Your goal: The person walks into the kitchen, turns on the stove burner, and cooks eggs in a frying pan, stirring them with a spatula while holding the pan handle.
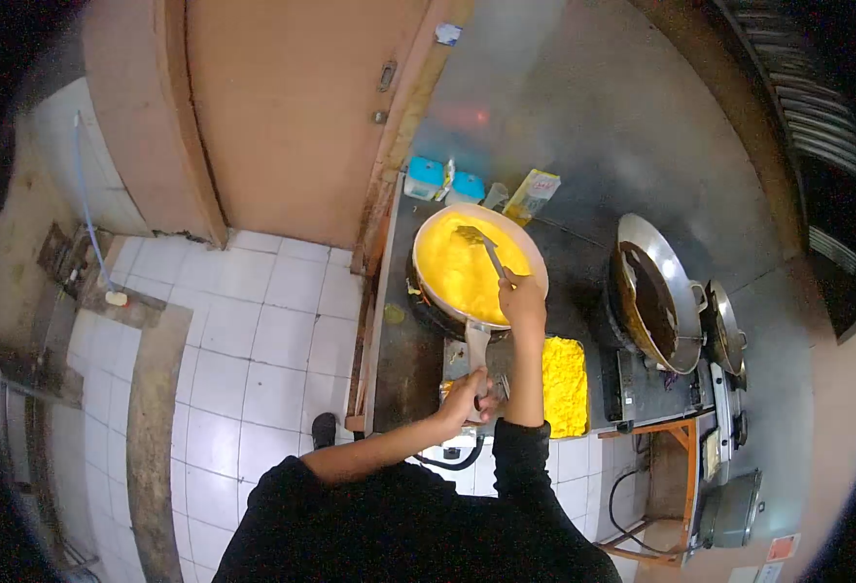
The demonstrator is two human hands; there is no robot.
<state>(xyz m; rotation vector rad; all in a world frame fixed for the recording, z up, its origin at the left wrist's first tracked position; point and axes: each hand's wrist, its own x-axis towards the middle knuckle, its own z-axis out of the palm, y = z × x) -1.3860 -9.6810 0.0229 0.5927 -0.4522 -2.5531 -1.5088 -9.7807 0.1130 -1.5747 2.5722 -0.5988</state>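
Note:
A light-coloured frying pan [535,255] sits on the stove, its inside covered by a layer of yellow egg [467,277]. My left hand [467,400] is wrapped round the pan's handle [478,342]. In my right hand [522,301] is a dark spatula [491,251], gripped by its handle, with its slotted head resting on the egg in the upper part of the pan. Below my right forearm lies a rectangular tray of yellow cooked egg [566,389], partly hidden by that arm.
To the right stand a large wok [642,238] with dark contents and a smaller pan [726,325]. Behind the frying pan are blue-lidded containers [426,173] and a yellow-white carton [532,196]. A lidded metal pot [732,510] sits low at right. A door [292,117] is at left.

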